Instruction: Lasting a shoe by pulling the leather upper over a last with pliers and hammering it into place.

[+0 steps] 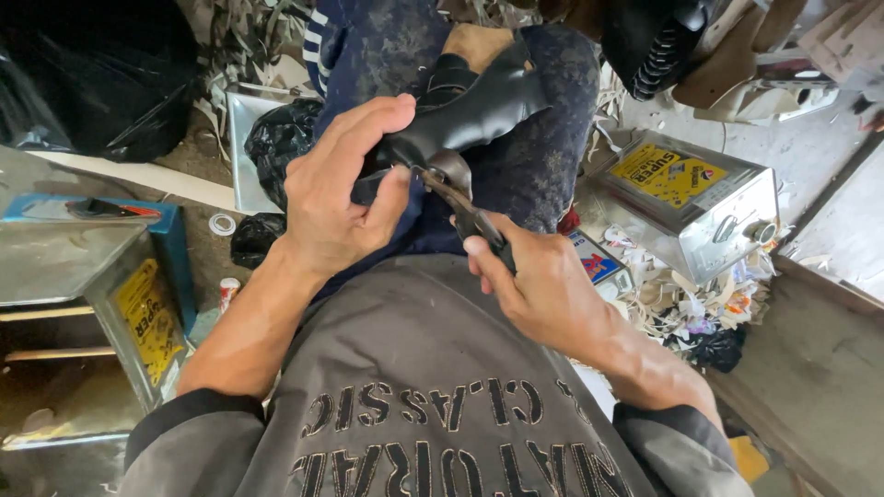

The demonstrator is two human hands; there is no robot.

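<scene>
My left hand (pixel 343 189) grips a black leather shoe piece (pixel 465 110) held over my lap, fingers wrapped over its lower end. My right hand (pixel 539 281) is closed on the handles of metal pliers (pixel 458 189). The pliers' jaws bite the edge of the black leather right beside my left thumb. My legs in dark blue stained trousers lie under the work.
A square metal tin with a yellow label (pixel 686 198) stands at the right among paper and leather scraps. Another metal tin (pixel 129 308) stands at the left beside a blue box (pixel 170 230). Black plastic bags (pixel 276 138) lie near my left knee.
</scene>
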